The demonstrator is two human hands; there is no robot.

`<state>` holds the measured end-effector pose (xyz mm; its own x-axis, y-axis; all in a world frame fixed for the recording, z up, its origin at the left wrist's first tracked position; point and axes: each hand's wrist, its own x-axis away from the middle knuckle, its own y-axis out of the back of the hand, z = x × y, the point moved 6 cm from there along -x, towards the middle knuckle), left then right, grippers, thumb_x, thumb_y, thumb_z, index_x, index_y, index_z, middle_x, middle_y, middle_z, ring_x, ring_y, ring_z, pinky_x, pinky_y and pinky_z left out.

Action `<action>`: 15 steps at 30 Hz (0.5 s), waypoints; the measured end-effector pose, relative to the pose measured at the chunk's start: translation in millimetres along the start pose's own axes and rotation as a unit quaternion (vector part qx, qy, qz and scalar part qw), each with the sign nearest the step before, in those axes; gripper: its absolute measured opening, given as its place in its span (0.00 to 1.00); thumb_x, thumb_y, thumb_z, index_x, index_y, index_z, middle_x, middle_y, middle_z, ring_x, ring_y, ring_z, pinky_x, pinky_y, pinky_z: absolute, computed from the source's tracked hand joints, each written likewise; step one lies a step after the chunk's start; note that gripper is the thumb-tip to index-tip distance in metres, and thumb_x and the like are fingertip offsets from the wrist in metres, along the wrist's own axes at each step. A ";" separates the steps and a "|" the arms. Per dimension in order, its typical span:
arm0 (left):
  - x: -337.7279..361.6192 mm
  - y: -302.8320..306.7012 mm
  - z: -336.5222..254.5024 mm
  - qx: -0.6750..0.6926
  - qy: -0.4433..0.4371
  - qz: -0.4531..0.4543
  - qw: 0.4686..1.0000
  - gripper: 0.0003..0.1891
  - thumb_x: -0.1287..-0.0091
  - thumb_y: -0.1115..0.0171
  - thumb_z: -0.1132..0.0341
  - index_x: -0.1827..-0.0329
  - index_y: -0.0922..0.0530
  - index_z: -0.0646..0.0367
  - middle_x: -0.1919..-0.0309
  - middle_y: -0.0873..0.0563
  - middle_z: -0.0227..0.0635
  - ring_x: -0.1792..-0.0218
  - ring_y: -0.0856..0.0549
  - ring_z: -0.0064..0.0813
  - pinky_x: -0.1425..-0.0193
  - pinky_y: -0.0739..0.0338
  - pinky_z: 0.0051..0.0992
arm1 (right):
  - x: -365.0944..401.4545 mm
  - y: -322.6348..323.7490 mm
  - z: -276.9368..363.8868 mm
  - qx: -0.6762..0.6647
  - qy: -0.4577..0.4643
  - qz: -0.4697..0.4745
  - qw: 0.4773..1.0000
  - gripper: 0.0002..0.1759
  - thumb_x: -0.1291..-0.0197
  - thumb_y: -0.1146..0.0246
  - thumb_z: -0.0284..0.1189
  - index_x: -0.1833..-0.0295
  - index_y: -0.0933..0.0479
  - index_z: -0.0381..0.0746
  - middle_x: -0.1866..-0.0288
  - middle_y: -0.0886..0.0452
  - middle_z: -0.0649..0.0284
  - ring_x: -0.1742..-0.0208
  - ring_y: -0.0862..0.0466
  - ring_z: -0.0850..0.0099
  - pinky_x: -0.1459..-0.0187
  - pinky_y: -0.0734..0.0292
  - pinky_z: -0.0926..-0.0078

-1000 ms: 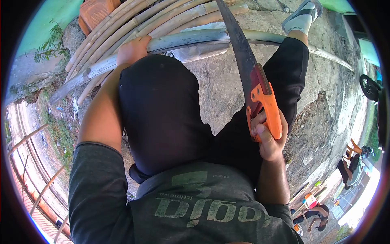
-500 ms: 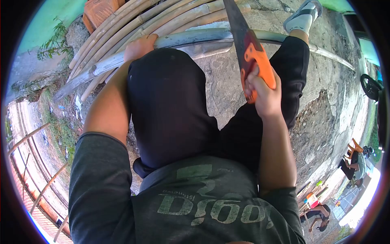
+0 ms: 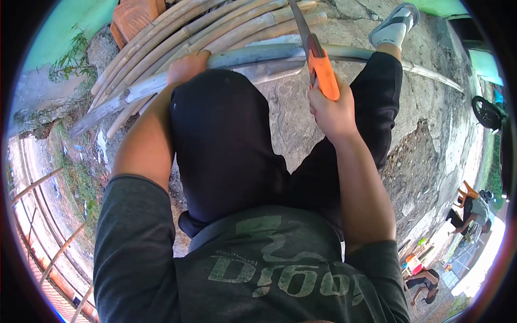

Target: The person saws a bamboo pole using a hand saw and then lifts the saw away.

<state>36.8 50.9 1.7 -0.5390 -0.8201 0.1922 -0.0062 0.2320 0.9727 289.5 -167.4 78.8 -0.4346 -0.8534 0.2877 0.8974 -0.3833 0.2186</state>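
Observation:
My right hand (image 3: 333, 110) is closed round the orange handle of a hand saw (image 3: 323, 72). The saw's dark blade points up and away, crossing a long grey-green bamboo pole (image 3: 258, 54). Wrapped over the same pole, just left of my raised knee, is my left hand (image 3: 188, 67). Its fingers are partly hidden behind the pole and the knee. Whether the blade's teeth touch the pole cannot be made out.
More bamboo poles (image 3: 215, 32) lie side by side beyond the held one. An orange-brown block (image 3: 134, 20) stands at the upper left. My sandalled foot (image 3: 395, 29) rests on cracked concrete. Two people (image 3: 478, 212) are at the far right.
My right hand and the saw have moved up and to the left in view, and the handle is turned more edge-on. My left hand has stayed on the pole.

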 end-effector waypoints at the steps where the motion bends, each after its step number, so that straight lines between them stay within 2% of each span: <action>1: -2.1 -1.6 0.8 -0.007 -0.005 0.004 1.000 0.20 0.31 0.40 0.59 0.37 0.20 0.49 0.41 0.13 0.41 0.42 0.13 0.50 0.40 0.19 0.47 | 13.0 3.9 3.0 -0.037 -0.016 0.006 0.999 0.07 0.38 0.36 0.23 0.56 0.26 0.37 0.73 0.27 0.71 0.74 0.26 0.82 0.71 0.29 0.79; 4: -4.6 -9.0 3.5 -0.018 -0.007 0.016 1.000 0.19 0.31 0.41 0.59 0.37 0.20 0.49 0.42 0.13 0.41 0.42 0.13 0.50 0.40 0.19 0.47 | 86.9 23.6 -2.7 -0.100 -0.047 0.008 0.994 0.06 0.33 0.41 0.20 0.52 0.25 0.35 0.72 0.27 0.71 0.77 0.26 0.84 0.72 0.28 0.84; 8: 2.7 -11.0 2.8 -0.010 -0.012 -0.017 1.000 0.19 0.30 0.41 0.57 0.38 0.20 0.49 0.43 0.12 0.42 0.42 0.13 0.51 0.39 0.19 0.46 | 138.6 43.5 -10.5 -0.134 -0.033 0.022 0.990 0.07 0.35 0.40 0.19 0.52 0.26 0.36 0.71 0.25 0.68 0.77 0.25 0.82 0.61 0.21 0.79; 10: 6.2 -2.4 -0.4 -0.009 0.003 0.005 1.000 0.19 0.30 0.40 0.56 0.39 0.20 0.49 0.43 0.13 0.42 0.42 0.13 0.50 0.39 0.19 0.47 | 96.9 19.8 -3.6 -0.139 -0.101 -0.028 0.985 0.09 0.39 0.39 0.21 0.53 0.26 0.38 0.71 0.25 0.68 0.78 0.26 0.81 0.56 0.20 0.74; 12: 4.3 3.3 -9.8 -0.004 0.011 0.025 1.000 0.19 0.30 0.40 0.55 0.39 0.20 0.48 0.42 0.13 0.43 0.42 0.13 0.50 0.39 0.19 0.48 | 27.8 5.3 -29.3 0.067 0.039 -0.035 0.996 0.07 0.36 0.37 0.24 0.54 0.25 0.38 0.72 0.25 0.68 0.79 0.27 0.83 0.65 0.23 0.79; 14: 4.1 4.3 -4.3 -0.003 0.033 0.050 0.998 0.19 0.31 0.40 0.54 0.39 0.20 0.48 0.42 0.13 0.43 0.42 0.13 0.50 0.39 0.19 0.48 | -5.6 -12.0 -3.5 0.046 0.047 -0.010 0.998 0.08 0.34 0.35 0.27 0.53 0.25 0.37 0.72 0.24 0.67 0.80 0.28 0.83 0.68 0.25 0.79; 15: 0.5 5.5 -2.2 -0.004 0.029 0.039 0.999 0.19 0.31 0.39 0.54 0.39 0.19 0.48 0.42 0.13 0.43 0.42 0.13 0.51 0.39 0.19 0.48 | -3.3 -5.0 1.8 -0.018 0.013 -0.001 1.000 0.08 0.34 0.36 0.27 0.54 0.25 0.37 0.72 0.24 0.67 0.80 0.28 0.82 0.66 0.24 0.78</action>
<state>38.4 50.7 7.4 -0.4871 -0.8290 0.2746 0.0413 0.2922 0.9555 286.3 -162.0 78.5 -0.4338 -0.8619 0.2626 0.8993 -0.3963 0.1851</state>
